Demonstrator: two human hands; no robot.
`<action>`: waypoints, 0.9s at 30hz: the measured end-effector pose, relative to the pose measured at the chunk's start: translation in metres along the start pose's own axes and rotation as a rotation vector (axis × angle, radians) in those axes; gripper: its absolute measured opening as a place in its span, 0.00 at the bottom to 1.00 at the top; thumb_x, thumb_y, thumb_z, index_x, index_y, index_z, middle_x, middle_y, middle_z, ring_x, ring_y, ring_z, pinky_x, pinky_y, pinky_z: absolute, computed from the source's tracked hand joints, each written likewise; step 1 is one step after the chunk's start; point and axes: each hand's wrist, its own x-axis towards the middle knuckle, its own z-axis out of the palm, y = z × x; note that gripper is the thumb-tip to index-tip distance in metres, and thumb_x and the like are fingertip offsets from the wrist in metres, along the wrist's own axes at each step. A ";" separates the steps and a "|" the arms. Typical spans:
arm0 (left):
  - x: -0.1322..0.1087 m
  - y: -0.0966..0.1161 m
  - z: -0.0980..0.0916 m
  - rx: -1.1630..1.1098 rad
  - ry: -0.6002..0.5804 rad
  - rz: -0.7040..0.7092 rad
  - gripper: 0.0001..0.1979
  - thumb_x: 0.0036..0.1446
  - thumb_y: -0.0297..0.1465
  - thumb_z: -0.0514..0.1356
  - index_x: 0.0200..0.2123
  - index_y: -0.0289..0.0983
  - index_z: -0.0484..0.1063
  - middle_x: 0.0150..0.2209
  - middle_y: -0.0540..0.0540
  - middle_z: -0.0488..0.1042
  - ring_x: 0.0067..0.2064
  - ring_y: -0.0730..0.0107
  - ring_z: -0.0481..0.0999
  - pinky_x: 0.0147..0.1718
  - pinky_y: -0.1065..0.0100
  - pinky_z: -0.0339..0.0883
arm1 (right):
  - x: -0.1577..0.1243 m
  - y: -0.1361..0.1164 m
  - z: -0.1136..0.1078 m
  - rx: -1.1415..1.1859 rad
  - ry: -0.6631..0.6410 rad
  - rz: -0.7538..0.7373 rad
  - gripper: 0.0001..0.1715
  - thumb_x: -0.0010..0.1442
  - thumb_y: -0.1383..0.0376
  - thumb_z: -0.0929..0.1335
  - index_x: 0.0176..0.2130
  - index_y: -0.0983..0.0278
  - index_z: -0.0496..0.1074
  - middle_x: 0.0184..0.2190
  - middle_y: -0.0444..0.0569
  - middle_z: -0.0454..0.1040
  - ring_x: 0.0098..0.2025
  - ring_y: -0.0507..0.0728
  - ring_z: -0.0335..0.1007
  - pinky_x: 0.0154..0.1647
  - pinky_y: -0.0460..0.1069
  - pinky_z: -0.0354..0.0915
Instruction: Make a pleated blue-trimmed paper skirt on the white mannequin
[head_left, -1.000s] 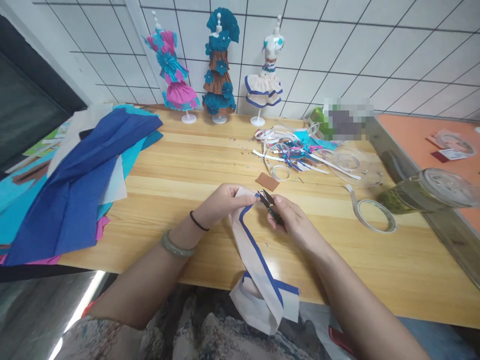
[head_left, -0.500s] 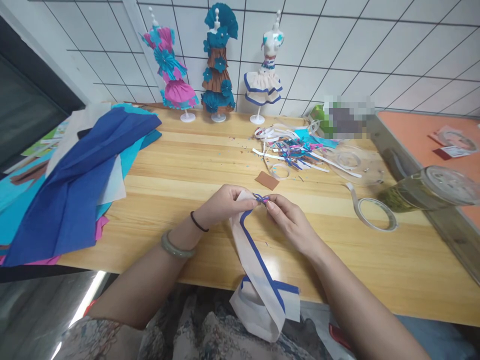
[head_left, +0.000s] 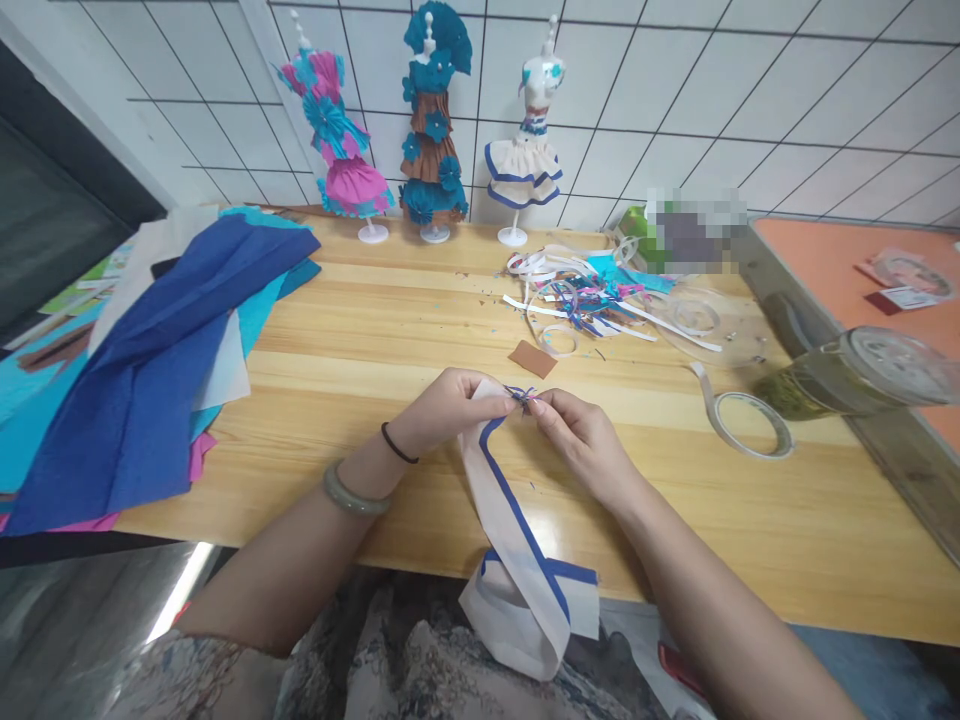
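Note:
My left hand [head_left: 474, 400] is closed on the upper end of a cream paper strip [head_left: 514, 540] with a blue border, pinching it between thumb and fingers. The strip hangs over the table's front edge and loops back above my lap. Between my two hands is a small tangle of thin blue and pink shreds [head_left: 522, 396]. My right hand [head_left: 576, 430] pinches the right side of these shreds with thumb and forefinger. A small brown paper piece [head_left: 532, 358] lies on the table just beyond my fingers.
Three dressed mini mannequins stand along the tiled wall, one in a cream skirt [head_left: 523, 175]. Folded blue crepe paper [head_left: 150, 340] lies left. A scrap pile [head_left: 592, 290], a tape roll [head_left: 752, 425] and a lidded cup [head_left: 855, 370] are right.
The shreds between my fingertips have spread out and look more tangled. Both hands stay in nearly the same place, and the view has shifted slightly.

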 end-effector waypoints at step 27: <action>0.007 0.000 -0.014 -0.361 0.250 0.019 0.17 0.41 0.35 0.69 0.35 0.33 0.75 0.30 0.49 0.75 0.29 0.76 0.71 0.31 0.72 0.64 | 0.007 0.004 -0.004 0.421 0.135 0.216 0.29 0.62 0.44 0.57 0.37 0.63 0.70 0.18 0.41 0.60 0.17 0.49 0.47 0.17 0.46 0.44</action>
